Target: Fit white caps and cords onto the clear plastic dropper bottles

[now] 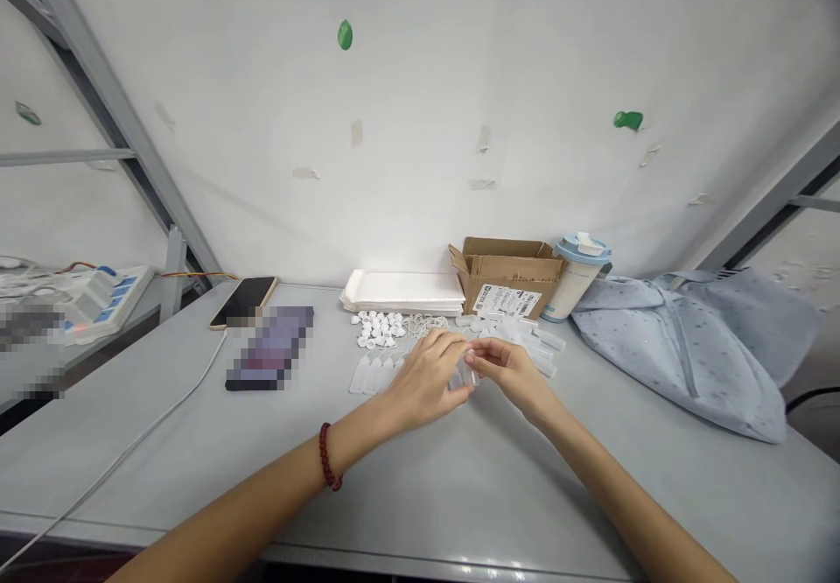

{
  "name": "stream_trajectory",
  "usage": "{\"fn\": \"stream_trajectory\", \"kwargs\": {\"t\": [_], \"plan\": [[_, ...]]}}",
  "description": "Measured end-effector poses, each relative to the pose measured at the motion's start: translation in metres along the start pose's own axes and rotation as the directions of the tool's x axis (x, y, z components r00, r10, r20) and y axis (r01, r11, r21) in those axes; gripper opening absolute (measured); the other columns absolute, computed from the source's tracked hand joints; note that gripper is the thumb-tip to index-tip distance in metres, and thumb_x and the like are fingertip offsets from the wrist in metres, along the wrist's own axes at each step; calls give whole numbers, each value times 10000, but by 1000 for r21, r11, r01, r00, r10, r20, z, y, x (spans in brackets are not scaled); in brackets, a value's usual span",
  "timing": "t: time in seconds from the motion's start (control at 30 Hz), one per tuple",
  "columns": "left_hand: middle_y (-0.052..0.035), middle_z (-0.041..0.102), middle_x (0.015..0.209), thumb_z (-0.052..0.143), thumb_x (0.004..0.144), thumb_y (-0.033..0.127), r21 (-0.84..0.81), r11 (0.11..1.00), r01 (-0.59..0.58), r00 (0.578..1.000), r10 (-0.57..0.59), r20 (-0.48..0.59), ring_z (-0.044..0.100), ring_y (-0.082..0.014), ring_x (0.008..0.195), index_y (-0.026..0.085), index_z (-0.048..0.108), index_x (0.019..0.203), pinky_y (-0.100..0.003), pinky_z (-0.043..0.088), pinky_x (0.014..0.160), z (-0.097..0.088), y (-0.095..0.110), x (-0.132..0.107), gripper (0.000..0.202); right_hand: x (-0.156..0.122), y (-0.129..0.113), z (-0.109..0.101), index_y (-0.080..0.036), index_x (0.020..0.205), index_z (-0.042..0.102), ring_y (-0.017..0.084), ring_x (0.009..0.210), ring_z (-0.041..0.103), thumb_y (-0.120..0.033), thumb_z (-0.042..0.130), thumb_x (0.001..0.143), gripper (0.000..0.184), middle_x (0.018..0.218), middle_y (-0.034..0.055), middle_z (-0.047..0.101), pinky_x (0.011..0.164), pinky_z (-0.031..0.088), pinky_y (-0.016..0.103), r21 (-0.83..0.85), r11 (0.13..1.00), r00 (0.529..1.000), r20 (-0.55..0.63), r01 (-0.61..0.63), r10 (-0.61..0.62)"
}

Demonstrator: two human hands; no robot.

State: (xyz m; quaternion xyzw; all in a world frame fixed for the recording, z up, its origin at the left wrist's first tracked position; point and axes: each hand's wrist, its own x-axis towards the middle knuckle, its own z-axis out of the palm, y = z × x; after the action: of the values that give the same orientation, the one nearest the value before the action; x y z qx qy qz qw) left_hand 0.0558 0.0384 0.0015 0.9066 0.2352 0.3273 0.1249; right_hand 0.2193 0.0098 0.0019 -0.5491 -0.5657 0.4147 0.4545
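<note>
Head view, pinching clear tube (471,371) between narrowed fingertips of left hand (426,380) and right hand (515,375), over desk (525,504), row of tubes (369,375) beside left hand, caps (379,329) and cords (425,327) behind, box (505,270) and cup (570,281) farther back, phone (242,300) far left.

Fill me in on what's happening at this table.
A person is working with both bare hands on a small clear plastic piece. The right hand pinches it near its top end, and the left hand is right up against it; the exact grip there is hidden. Similar clear pieces stretch in a row beside the left hand, and others lie in a loose pile past the right. Small white pieces sit behind the row, and an open cardboard box stands farther back.
</note>
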Motion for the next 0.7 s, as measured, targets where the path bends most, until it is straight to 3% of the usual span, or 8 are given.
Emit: {"fn": "stream_trajectory", "kwargs": {"t": [0.27,0.4,0.7], "plan": [[-52,598,969,622,710,213,-56,994,92,992,-86,95,493,-240,979,191,541,976,-384,439,813,12,-6,5,279,8,10,-9,-134,786,684,122,530,535,-349,635,682,244,603,14,618,445,404,220,-141,989,998,35,-53,59],[-55,595,967,603,712,208,-31,992,124,982,-118,148,488,-241,984,185,540,943,-379,436,806,15,-7,-1,240,9,15,-6,-142,749,675,106,445,494,-312,641,673,190,491,-20,567,417,394,219,-164,983,994,53,-81,91],[-89,573,1025,606,721,221,20,988,150,965,-151,216,456,-262,1027,162,515,967,-397,427,835,11,-3,-8,268,11,21,-5,-136,735,647,110,453,525,-310,649,668,187,527,-20,577,468,437,238,-167,979,986,99,-113,131]]}}
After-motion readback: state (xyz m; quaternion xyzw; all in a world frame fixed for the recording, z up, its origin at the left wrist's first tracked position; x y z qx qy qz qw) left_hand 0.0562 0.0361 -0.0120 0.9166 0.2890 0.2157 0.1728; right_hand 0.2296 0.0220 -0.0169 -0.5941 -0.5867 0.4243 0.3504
